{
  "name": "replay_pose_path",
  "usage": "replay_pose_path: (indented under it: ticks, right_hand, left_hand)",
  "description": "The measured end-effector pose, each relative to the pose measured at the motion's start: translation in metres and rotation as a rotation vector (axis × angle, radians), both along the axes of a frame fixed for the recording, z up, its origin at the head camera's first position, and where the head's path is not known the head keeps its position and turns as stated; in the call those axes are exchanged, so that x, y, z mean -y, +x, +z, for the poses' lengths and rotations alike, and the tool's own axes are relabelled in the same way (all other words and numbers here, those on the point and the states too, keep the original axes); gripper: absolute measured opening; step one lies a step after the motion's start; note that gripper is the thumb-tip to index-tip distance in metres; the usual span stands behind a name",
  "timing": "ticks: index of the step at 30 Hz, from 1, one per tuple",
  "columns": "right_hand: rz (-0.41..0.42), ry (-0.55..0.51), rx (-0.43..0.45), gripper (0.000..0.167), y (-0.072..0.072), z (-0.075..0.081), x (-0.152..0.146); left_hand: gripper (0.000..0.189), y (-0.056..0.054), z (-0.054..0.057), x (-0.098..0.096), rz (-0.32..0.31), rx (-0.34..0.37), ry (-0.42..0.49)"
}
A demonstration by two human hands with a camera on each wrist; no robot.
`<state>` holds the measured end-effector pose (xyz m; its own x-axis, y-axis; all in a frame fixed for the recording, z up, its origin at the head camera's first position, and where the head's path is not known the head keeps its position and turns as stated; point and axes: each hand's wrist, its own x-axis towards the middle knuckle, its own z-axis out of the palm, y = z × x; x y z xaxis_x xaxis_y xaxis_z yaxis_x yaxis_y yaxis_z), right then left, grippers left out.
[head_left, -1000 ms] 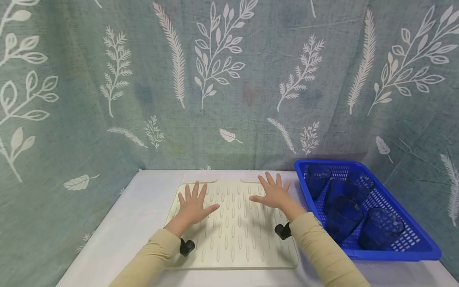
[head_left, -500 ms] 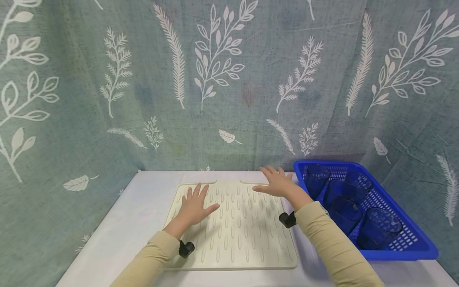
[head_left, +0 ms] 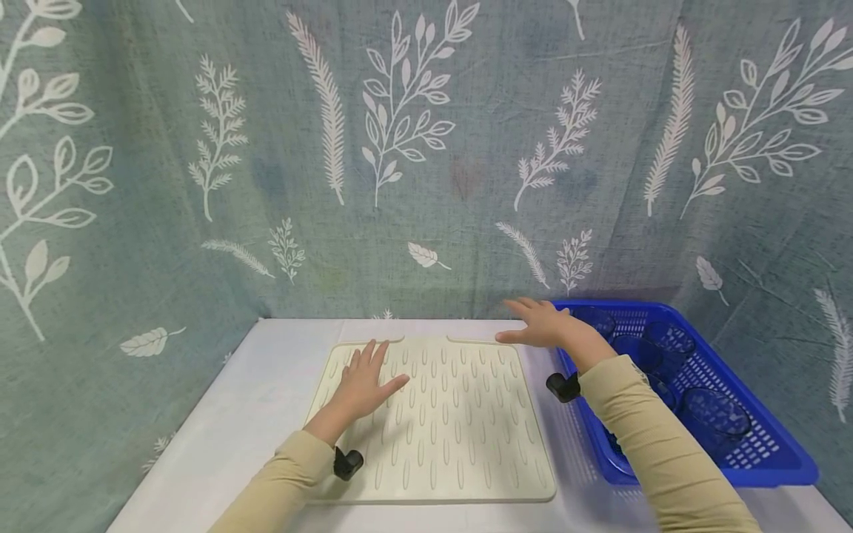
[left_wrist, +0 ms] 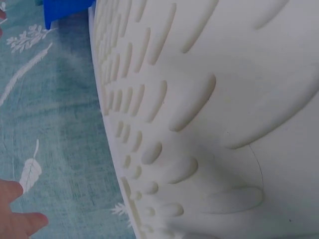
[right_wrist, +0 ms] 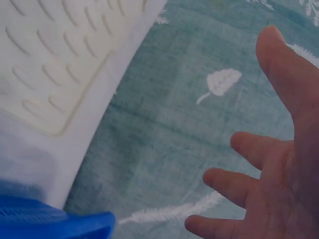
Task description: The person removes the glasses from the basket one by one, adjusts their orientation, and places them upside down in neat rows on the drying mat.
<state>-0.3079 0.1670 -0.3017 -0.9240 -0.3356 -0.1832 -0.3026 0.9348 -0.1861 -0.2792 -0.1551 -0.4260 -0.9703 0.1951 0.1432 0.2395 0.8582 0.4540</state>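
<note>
A cream mat with raised oval ridges (head_left: 443, 422) lies flat on the white table. Over its left part my left hand (head_left: 363, 383) hovers with fingers spread and nothing in them. My right hand (head_left: 543, 326) is held in the air by the back left corner of a blue plastic basket (head_left: 780, 451), its fingers apart and holding nothing. Several dark blue drinking glasses stand in the basket; one glass (head_left: 716, 418) shows at the front right, while my right forearm hides part of the others. In the right wrist view, the spread fingers (right_wrist: 232, 186) face the curtain.
A white-clothed table (head_left: 233, 422) carries the mat and basket. Behind and to the left hangs a grey-green curtain (head_left: 373, 252) with white leaf prints. A small black wrist camera (head_left: 348, 464) sits under the left wrist, another camera (head_left: 563, 386) under the right.
My right hand has moved right and away from me, from over the mat's right part to the basket's back left corner. My left hand has stayed nearly still over the mat.
</note>
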Motion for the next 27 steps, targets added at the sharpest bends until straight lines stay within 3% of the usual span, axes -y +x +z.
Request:
replay_pose_path:
  ticks: [11, 19, 27]
  right_hand:
    - [0.047, -0.082, 0.065, 0.084, 0.009, 0.013, -0.025]
    - [0.062, -0.139, 0.078, 0.085, 0.015, 0.016, -0.042]
    - [0.026, -0.159, 0.086, 0.090, 0.020, 0.019, -0.062]
  left_hand:
    - [0.081, 0.002, 0.001, -0.002, -0.010, -0.033, 0.082]
    - [0.079, 0.004, 0.002, -0.003, -0.016, 0.012, 0.202]
    - [0.077, 0.005, 0.003, -0.005, 0.002, 0.038, 0.316]
